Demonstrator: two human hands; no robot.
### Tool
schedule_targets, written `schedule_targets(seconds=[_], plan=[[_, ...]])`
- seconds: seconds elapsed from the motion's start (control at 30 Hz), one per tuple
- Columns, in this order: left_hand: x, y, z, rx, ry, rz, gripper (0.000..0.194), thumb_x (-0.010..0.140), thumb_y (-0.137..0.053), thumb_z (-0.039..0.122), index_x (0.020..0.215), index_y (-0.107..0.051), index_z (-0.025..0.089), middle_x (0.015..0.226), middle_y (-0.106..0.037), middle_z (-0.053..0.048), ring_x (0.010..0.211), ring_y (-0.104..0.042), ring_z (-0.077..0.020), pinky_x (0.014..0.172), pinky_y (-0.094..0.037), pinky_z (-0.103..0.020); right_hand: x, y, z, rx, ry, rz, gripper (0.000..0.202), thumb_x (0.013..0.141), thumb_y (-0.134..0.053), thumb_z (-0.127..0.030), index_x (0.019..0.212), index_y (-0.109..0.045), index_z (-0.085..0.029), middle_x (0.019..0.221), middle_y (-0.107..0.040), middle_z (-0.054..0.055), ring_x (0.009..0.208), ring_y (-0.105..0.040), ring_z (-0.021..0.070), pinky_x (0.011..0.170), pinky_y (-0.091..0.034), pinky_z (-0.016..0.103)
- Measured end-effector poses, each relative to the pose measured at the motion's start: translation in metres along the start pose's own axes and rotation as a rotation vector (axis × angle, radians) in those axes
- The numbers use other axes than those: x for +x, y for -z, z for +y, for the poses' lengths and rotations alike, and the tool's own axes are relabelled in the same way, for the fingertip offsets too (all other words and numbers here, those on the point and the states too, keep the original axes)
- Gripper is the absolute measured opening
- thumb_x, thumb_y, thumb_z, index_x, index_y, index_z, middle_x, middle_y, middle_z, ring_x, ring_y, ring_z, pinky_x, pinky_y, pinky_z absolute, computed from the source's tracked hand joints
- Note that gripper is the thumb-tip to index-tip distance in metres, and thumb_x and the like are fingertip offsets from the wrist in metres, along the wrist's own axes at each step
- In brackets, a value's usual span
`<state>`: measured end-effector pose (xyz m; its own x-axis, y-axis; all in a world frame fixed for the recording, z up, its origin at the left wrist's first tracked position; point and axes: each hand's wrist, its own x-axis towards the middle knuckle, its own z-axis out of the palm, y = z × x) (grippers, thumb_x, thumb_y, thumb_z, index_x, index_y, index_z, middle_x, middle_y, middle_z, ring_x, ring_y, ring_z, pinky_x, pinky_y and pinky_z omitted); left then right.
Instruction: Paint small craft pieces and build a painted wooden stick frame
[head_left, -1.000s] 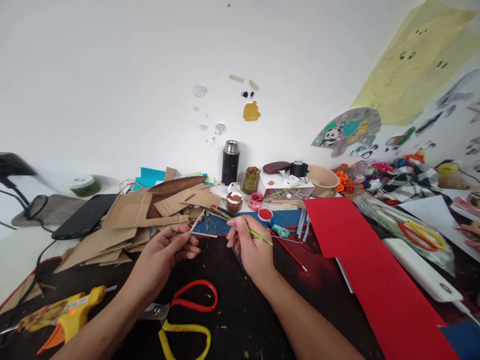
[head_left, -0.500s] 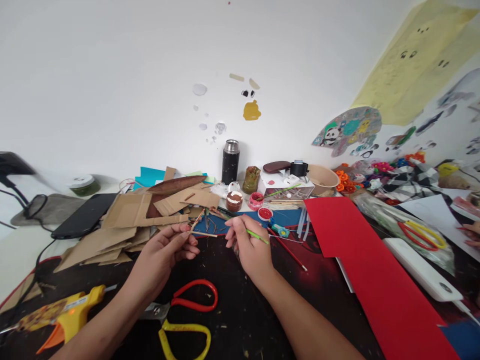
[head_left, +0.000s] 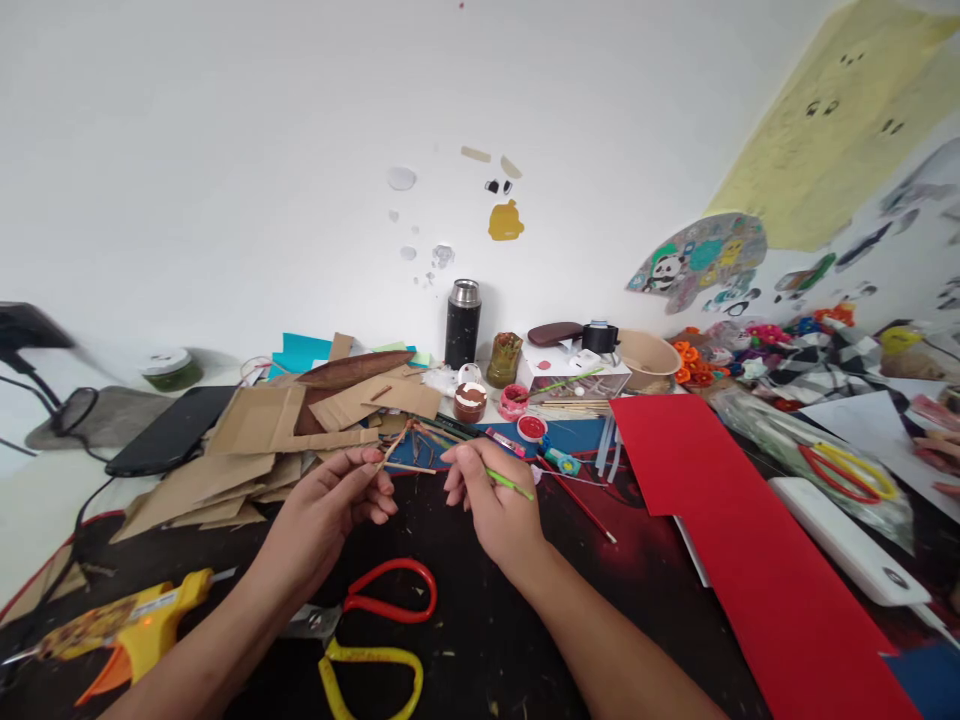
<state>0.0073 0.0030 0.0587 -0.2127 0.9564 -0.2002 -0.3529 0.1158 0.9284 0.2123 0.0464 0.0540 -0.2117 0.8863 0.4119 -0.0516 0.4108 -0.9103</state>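
My left hand (head_left: 349,492) pinches thin wooden sticks (head_left: 411,467) between thumb and fingertips; they join in a V, one leg pointing right and the other up. To the right, my right hand (head_left: 499,497) is closed around a slim green paintbrush (head_left: 511,484), its handle end slanting down to the right; its tip is hard to make out against the clutter. A gap separates the two hands. Beneath my left forearm lie scissors (head_left: 390,655) with one red and one yellow handle loop. An uncapped jar of brown paint (head_left: 469,404) and a jar of red paint (head_left: 514,400) stand behind the hands.
Left are a yellow glue gun (head_left: 161,620), cardboard pieces (head_left: 255,420) and a black phone (head_left: 172,430). A black flask (head_left: 463,330) stands at the wall. Red card (head_left: 750,540) and a white power bank (head_left: 847,540) lie right. Another person's hand (head_left: 941,450) shows at the right edge.
My right hand has shifted slightly left with the paintbrush, its fingers a little nearer the sticks. My left hand keeps its pinch almost unmoved.
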Motion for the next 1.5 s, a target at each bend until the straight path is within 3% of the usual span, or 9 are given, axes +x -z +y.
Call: schedule_targets(seconds=[0.17, 0.5, 0.8, 1.13, 1.37, 1.5], plan=[[-0.001, -0.003, 0.002, 0.010, -0.015, 0.002, 0.062, 0.062, -0.103, 0.055, 0.098, -0.073, 0.016, 0.074, -0.075, -0.002, 0.060, -0.069, -0.0158, 0.054, -0.056, -0.024, 0.007, 0.004, 0.000, 0.058, -0.061, 0.099, 0.044, 0.111, -0.056, -0.056, 0.096, -0.076, -0.019, 0.071, -0.069, 0.001, 0.055, -0.065, 0.0115, 0.047, -0.044, 0.020], [0.001, -0.003, 0.001, 0.030, -0.012, 0.027, 0.064, 0.059, -0.104, 0.054, 0.098, -0.070, 0.017, 0.074, -0.076, -0.002, 0.061, -0.070, -0.0156, 0.056, -0.057, -0.023, -0.004, -0.002, -0.004, -0.002, 0.060, -0.068, 0.038, 0.114, -0.054, -0.045, 0.099, -0.078, -0.019, 0.072, -0.069, 0.001, 0.056, -0.065, 0.0111, 0.052, -0.049, 0.021], [-0.001, -0.004, 0.001, 0.026, -0.032, 0.012, 0.063, 0.059, -0.104, 0.054, 0.096, -0.071, 0.017, 0.073, -0.076, -0.003, 0.060, -0.070, -0.0166, 0.054, -0.057, -0.024, 0.005, 0.003, 0.002, 0.049, -0.045, 0.090, 0.042, 0.113, -0.055, -0.053, 0.097, -0.076, -0.020, 0.073, -0.069, 0.001, 0.055, -0.065, 0.0115, 0.048, -0.045, 0.021], [0.001, -0.001, 0.001, 0.037, -0.026, 0.020, 0.058, 0.061, -0.103, 0.051, 0.095, -0.072, 0.017, 0.074, -0.076, -0.003, 0.060, -0.070, -0.0166, 0.055, -0.057, -0.025, -0.005, -0.003, -0.008, -0.018, 0.073, -0.104, 0.041, 0.114, -0.054, -0.048, 0.098, -0.079, -0.021, 0.072, -0.070, 0.001, 0.056, -0.066, 0.0127, 0.054, -0.052, 0.024], [-0.002, -0.005, 0.004, -0.005, -0.014, 0.015, 0.057, 0.062, -0.103, 0.050, 0.095, -0.071, 0.016, 0.072, -0.075, -0.003, 0.059, -0.069, -0.0162, 0.053, -0.056, -0.024, 0.006, 0.003, 0.000, 0.027, -0.035, 0.083, 0.044, 0.112, -0.055, -0.054, 0.096, -0.076, -0.020, 0.071, -0.069, 0.001, 0.055, -0.065, 0.0120, 0.049, -0.047, 0.022], [-0.001, -0.004, 0.003, -0.065, 0.000, 0.031, 0.052, 0.064, -0.103, 0.043, 0.096, -0.071, 0.016, 0.072, -0.075, -0.003, 0.059, -0.068, -0.0155, 0.053, -0.055, -0.023, 0.004, 0.002, -0.004, 0.078, -0.027, 0.058, 0.044, 0.112, -0.056, -0.055, 0.097, -0.077, -0.020, 0.071, -0.069, 0.001, 0.054, -0.065, 0.0120, 0.047, -0.045, 0.021]])
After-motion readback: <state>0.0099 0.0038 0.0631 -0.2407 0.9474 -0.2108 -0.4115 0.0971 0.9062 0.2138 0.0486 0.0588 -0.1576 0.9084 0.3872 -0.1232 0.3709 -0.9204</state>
